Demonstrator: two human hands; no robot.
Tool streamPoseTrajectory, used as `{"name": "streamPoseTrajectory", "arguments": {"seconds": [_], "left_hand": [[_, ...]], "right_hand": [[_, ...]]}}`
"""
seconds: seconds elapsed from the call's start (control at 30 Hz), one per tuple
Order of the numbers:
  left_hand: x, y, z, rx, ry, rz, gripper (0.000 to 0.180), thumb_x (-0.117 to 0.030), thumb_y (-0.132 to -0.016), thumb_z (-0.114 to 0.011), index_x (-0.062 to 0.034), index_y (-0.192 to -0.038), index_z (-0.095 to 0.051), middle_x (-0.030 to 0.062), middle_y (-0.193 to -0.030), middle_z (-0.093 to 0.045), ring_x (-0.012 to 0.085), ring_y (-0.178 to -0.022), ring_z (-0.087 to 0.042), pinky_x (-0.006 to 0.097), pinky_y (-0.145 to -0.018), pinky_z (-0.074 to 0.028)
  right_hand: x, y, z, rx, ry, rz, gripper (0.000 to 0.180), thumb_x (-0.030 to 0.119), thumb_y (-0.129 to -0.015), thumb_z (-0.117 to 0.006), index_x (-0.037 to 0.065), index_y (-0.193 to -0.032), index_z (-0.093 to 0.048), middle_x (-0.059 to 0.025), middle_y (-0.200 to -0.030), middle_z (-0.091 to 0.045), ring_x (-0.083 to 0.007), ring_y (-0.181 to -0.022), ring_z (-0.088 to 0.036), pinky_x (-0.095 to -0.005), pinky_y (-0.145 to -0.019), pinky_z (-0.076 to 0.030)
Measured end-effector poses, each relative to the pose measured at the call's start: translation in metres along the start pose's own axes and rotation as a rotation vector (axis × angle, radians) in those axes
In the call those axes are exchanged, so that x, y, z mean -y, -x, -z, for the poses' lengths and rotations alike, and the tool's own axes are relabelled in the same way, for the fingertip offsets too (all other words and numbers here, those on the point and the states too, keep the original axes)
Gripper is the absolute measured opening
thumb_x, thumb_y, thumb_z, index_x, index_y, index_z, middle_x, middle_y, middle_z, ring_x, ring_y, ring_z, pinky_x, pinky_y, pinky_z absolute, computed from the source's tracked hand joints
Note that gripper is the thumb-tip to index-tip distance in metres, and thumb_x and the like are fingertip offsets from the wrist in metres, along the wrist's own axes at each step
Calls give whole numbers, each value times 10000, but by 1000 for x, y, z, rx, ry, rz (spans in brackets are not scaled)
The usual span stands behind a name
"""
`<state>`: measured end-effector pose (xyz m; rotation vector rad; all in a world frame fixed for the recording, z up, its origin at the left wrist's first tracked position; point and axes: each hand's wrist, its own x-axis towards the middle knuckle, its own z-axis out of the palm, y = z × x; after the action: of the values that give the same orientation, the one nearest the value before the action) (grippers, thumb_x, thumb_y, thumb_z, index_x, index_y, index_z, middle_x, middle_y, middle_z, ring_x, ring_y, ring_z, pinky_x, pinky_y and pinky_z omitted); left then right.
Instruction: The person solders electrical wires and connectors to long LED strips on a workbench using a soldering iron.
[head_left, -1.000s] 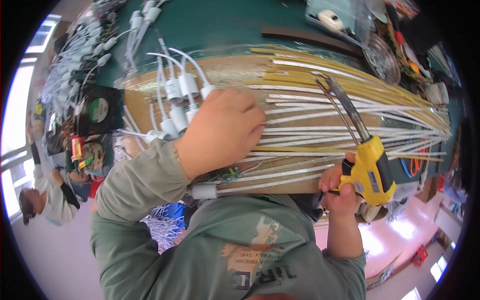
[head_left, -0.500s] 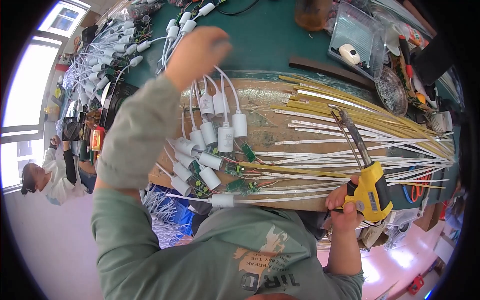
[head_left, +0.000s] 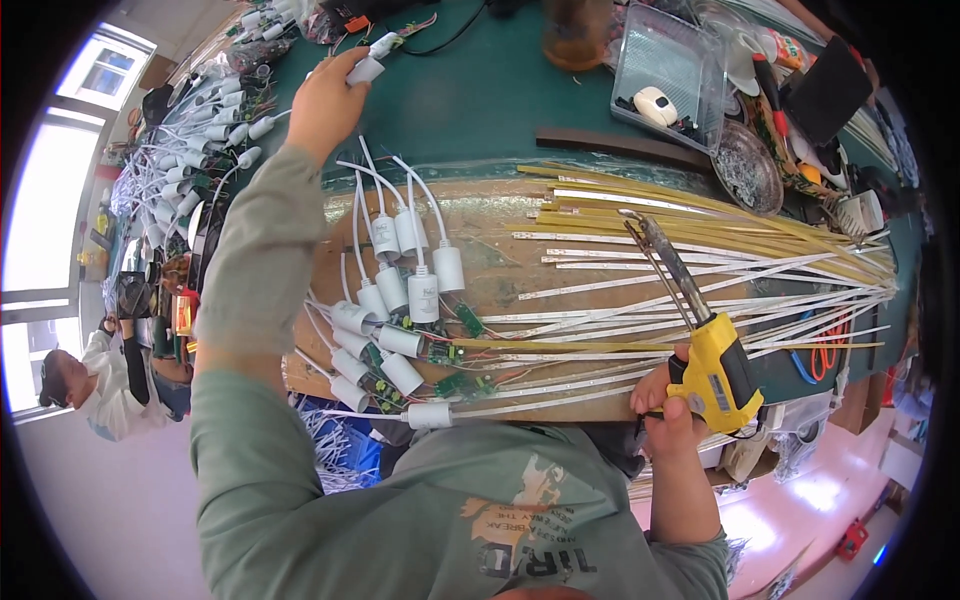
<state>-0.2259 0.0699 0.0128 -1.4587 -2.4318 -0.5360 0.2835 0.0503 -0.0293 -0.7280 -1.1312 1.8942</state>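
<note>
Green surface (head_left: pixel 460 105) beyond the board (head_left: pixel 487 212): left hand (head_left: pixel 325 100) has reached and grips white caps (head_left: pixel 366 70), right hand (head_left: pixel 668 408) clasps yellow soldering gun (head_left: pixel 715 378), neither free.

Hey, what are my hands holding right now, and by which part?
Your right hand holds the yellow tool by the left side of its body. Your left hand is at the white cylinders; whether it grips them cannot be told.
</note>
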Motion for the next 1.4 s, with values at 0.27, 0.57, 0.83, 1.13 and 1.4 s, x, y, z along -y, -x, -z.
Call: {"name": "streamPoseTrajectory", "arguments": {"seconds": [0.27,0.57,0.83,1.13,1.4], "left_hand": [[-102,109,72,333,218,-484,468,-12,-738,-627,-141,-1187,-619,106,-1138,-591,304,-1002,-590,374,-860,-491],[-148,117,62,475,347,-589,387,-62,-731,-618,-77,-1117,-618,101,-1098,-599,303,-1061,-558,398,-905,-454],[-166,137,26,464,172,-712,239,-53,-733,-634,-80,-971,-636,72,-955,-599,270,-915,-582,369,-797,-463],[-157,151,44,443,396,-644,208,-44,-724,-657,-86,-928,-648,71,-940,-595,291,-835,-594,382,-719,-478],[-147,161,42,443,330,-696,243,-42,-691,-675,-90,-928,-655,55,-911,-609,262,-811,-597,377,-715,-467]], "right_hand": [[-4,0,2,11,41,62,686,370,-837,-720,4,-1316,-394,-17,-674,-468,-137,-568,-485,-285,-528,-445],[-2,-3,3,52,-7,62,674,347,-836,-730,4,-1316,-405,-20,-695,-482,-136,-592,-495,-294,-530,-451],[-2,-1,3,57,-31,72,667,331,-846,-722,-6,-1321,-397,-26,-696,-486,-141,-596,-503,-296,-532,-458],[-2,-1,3,83,38,72,685,329,-856,-694,13,-1372,-372,-19,-709,-491,-121,-600,-462,-278,-558,-431],[9,7,-2,147,131,-77,723,377,-815,-749,-7,-1320,-402,-22,-719,-505,-135,-609,-508,-293,-529,-463]]}}
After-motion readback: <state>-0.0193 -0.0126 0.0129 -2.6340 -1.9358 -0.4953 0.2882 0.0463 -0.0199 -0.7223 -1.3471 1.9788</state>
